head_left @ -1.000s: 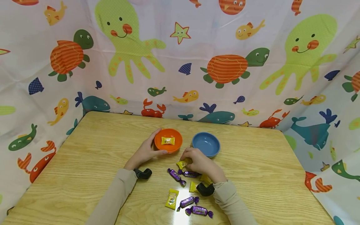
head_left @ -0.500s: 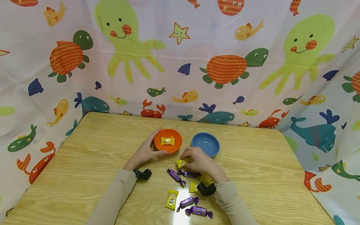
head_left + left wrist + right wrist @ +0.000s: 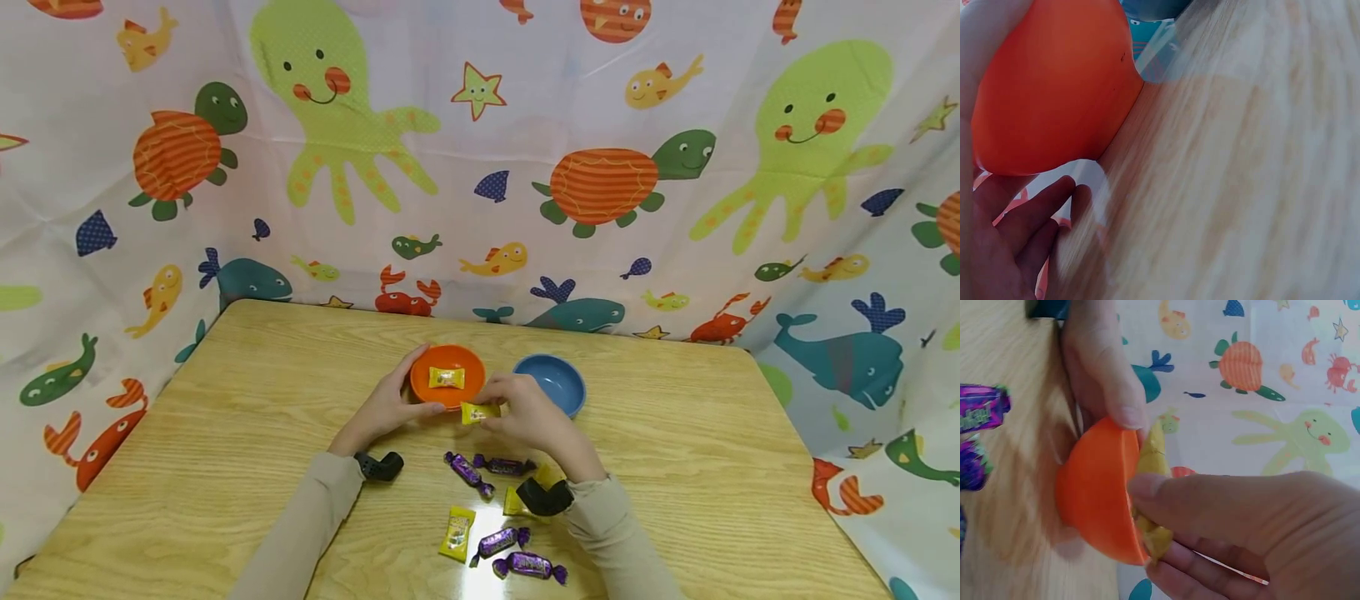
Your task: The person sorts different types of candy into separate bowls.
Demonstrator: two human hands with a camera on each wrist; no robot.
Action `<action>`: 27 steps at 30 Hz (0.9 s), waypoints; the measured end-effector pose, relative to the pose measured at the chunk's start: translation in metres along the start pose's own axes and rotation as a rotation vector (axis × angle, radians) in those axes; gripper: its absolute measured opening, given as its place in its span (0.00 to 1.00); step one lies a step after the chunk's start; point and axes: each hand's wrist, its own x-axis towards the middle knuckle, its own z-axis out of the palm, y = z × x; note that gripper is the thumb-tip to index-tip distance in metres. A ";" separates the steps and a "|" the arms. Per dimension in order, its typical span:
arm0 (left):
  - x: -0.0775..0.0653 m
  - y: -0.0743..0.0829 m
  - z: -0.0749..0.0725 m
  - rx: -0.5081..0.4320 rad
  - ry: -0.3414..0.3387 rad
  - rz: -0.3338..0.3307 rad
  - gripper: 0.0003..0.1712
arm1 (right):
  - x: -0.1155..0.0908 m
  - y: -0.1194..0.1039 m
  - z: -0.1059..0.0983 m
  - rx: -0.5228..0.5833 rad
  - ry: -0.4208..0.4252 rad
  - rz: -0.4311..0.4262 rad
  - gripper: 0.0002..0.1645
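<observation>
My left hand (image 3: 388, 404) holds the orange bowl (image 3: 450, 356) at its left side, thumb along the near rim. One yellow-wrapped candy (image 3: 447, 378) lies inside this bowl. With thumb and fingers, my right hand (image 3: 534, 410) pinches another yellow-wrapped candy (image 3: 476, 413) at the bowl's near right rim. The right wrist view shows that pinched candy (image 3: 1155, 453) upright against the bowl's mouth. In the left wrist view the bowl's outer wall (image 3: 1054, 94) fills the upper left, fingers (image 3: 1041, 209) curving near its base. Just behind the right hand sits a blue bowl (image 3: 558, 382).
Several purple twist-wrapped candies (image 3: 531, 565) and yellow-wrapped candies (image 3: 457, 533) lie scattered on the wooden table (image 3: 675, 483), some partly under the right wrist. A black wrist device (image 3: 545, 497) hangs over them. A sea-animal curtain (image 3: 495, 175) surrounds the table's back and sides.
My right hand has lifted the pinched yellow candy from the table and carried it forward and slightly left to the orange bowl's rim. The left hand stays at the bowl.
</observation>
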 end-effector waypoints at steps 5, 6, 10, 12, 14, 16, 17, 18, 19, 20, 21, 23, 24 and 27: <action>-0.001 0.000 -0.002 0.003 0.008 0.015 0.59 | 0.011 0.000 0.002 0.019 0.095 0.013 0.13; -0.001 0.000 -0.002 0.003 0.011 0.016 0.59 | 0.014 0.001 0.003 0.025 0.113 0.019 0.13; -0.001 0.000 -0.003 0.016 0.016 0.026 0.59 | 0.024 0.007 0.011 0.029 0.179 0.050 0.12; -0.001 0.000 -0.002 0.020 0.016 0.026 0.59 | 0.029 0.009 0.015 0.023 0.202 0.066 0.13; -0.002 -0.001 -0.002 0.027 0.015 0.026 0.59 | 0.034 0.011 0.020 0.006 0.217 0.070 0.13; -0.002 -0.002 -0.002 0.026 0.017 0.025 0.59 | 0.039 0.013 0.025 -0.010 0.217 0.070 0.13; -0.003 -0.002 -0.002 0.023 0.020 0.024 0.59 | 0.042 0.013 0.028 -0.022 0.211 0.065 0.13; -0.003 -0.003 -0.002 0.023 0.022 0.026 0.59 | 0.046 0.013 0.030 -0.035 0.200 0.058 0.13; -0.003 -0.003 -0.002 0.026 0.026 0.027 0.59 | 0.048 0.014 0.032 -0.047 0.187 0.054 0.13; -0.003 -0.004 -0.002 0.025 0.029 0.027 0.59 | 0.051 0.014 0.034 -0.052 0.176 0.049 0.13; -0.003 -0.004 -0.002 0.027 0.031 0.025 0.59 | 0.054 0.014 0.035 -0.058 0.160 0.050 0.13; -0.003 -0.004 -0.002 0.033 0.024 0.024 0.59 | 0.058 0.015 0.037 -0.079 0.129 0.052 0.11; -0.003 -0.004 -0.002 0.040 0.021 0.024 0.59 | 0.060 0.015 0.038 -0.092 0.114 0.056 0.11; -0.002 -0.003 -0.001 0.037 0.007 0.018 0.60 | 0.065 0.016 0.040 -0.129 0.060 0.070 0.10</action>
